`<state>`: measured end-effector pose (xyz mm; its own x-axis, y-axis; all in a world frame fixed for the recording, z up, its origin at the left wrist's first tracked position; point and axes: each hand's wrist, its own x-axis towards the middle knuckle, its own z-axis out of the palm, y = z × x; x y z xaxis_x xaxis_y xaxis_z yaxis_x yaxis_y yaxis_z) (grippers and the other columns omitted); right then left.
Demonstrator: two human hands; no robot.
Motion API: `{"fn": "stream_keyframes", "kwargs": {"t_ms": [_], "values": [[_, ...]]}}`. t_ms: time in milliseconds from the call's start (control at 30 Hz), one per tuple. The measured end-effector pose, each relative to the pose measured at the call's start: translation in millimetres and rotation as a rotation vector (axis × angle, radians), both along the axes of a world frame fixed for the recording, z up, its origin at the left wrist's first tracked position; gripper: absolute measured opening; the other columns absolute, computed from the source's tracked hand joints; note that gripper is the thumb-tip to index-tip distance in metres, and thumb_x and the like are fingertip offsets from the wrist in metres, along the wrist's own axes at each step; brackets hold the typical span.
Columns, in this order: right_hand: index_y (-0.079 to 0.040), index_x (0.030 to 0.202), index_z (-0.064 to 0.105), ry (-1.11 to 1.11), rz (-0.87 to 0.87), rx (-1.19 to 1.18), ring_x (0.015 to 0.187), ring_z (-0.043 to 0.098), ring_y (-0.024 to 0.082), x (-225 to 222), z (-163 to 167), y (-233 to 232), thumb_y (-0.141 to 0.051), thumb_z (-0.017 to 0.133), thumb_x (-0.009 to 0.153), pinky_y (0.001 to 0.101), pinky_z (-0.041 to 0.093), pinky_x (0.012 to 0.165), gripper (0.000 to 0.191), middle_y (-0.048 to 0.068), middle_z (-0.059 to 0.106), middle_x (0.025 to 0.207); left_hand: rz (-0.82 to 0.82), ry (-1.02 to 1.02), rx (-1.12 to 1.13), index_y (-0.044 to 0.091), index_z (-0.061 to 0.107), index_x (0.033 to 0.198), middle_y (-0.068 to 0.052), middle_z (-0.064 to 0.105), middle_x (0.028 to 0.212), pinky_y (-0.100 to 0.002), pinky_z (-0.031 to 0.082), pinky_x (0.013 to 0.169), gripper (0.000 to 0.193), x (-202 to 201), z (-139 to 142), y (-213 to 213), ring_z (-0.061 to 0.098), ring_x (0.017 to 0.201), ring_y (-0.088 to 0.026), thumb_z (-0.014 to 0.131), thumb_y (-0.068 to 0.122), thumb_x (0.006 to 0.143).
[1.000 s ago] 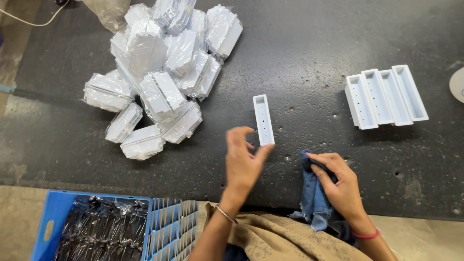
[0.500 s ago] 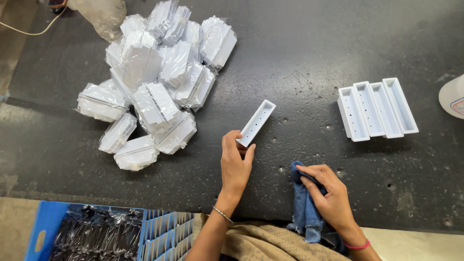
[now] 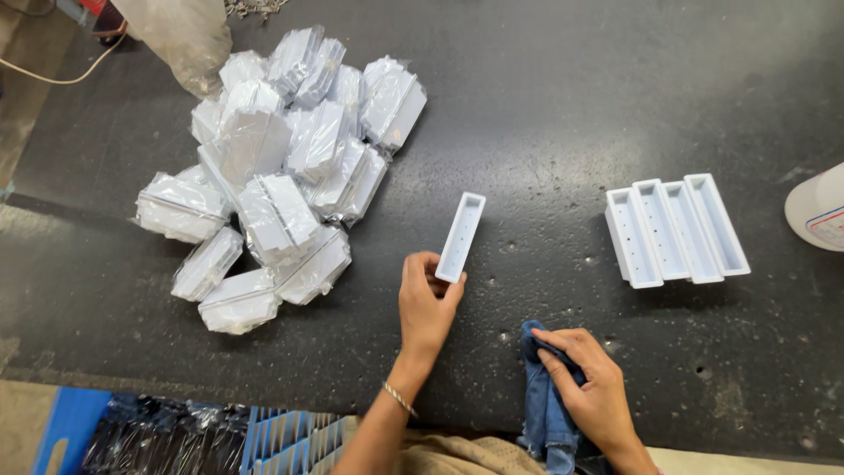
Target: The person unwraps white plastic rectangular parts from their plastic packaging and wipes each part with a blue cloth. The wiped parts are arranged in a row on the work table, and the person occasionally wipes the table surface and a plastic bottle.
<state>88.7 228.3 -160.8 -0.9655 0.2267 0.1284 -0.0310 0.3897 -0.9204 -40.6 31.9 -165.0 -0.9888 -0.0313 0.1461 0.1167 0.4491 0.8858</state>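
My left hand (image 3: pixel 427 303) pinches the near end of a long white plastic tray (image 3: pixel 462 236) that lies on the dark table (image 3: pixel 563 105), its open side up and its far end pointing away and slightly right. My right hand (image 3: pixel 591 385) is closed on a crumpled blue cloth (image 3: pixel 536 400) near the table's front edge, right of the left hand. The two hands are apart.
A heap of white parts wrapped in clear plastic (image 3: pixel 281 167) lies at the left. Several white trays (image 3: pixel 675 229) sit side by side at the right, and a white round object (image 3: pixel 819 209) shows at the right edge. A blue crate (image 3: pixel 114 435) stands below the table.
The white tray has been tilted and then laid down flat with its open side up, my left hand still on its near end. My right hand with the cloth has barely moved.
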Motion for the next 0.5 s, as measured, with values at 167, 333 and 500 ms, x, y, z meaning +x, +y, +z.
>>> {"fn": "stream_keyframes", "kwargs": {"t_ms": [167,333,500], "values": [[-0.006,0.110,0.076,0.012,-0.027,0.022,0.094,0.074,0.018,0,-1,-1,-0.005,0.073,0.083,0.0283,0.054,0.084,0.027,0.007,0.075,0.102,-0.003,0.205,-0.075,0.002,0.052,0.094,-0.011,0.053,0.094,-0.041,0.048,0.074,0.032,-132,-14,56,0.057,0.085,-0.027,0.078,0.019,0.087],[-0.005,0.109,0.076,0.028,-0.048,0.039,0.095,0.074,0.019,1,3,-3,-0.005,0.074,0.083,0.0293,0.054,0.086,0.026,0.008,0.075,0.102,-0.031,0.031,0.278,0.003,0.022,0.149,-0.022,0.033,0.142,-0.037,0.054,0.097,0.103,-252,-3,133,0.068,0.106,-0.029,0.087,0.016,0.071],[-0.005,0.108,0.076,0.041,-0.057,-0.005,0.093,0.075,0.020,-1,7,-2,-0.005,0.074,0.083,0.0296,0.056,0.085,0.025,0.009,0.076,0.101,-0.144,0.227,0.316,0.002,0.024,0.156,-0.025,0.035,0.150,-0.040,0.056,0.103,0.093,-248,-22,147,0.064,0.123,-0.033,0.077,0.005,0.080]]}}
